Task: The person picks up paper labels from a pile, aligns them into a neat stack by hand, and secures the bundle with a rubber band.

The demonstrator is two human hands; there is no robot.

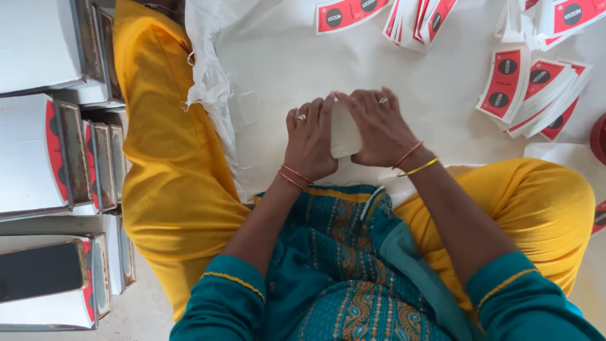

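- We sit on the floor on a white sheet (284, 63) that spreads out ahead of both hands, its frayed edge bunched to the left of them.
- Far left of the hands stand stacked boxes (57, 189), white with red panels and dark windows; we count about seven, though their edges overlap.
- Our left hand (309, 142) and right hand (380, 128) press together on one white folded card (344, 132), fingers closed around its sides, thumbs hidden.
- Ahead and to the right lie red-and-white flat cards (527, 95) in roughly four fanned heaps; singles are too many to count.
- We judge the card could crease crookedly if one hand presses harder, and the fanned heaps could slide if our knee nudges them.
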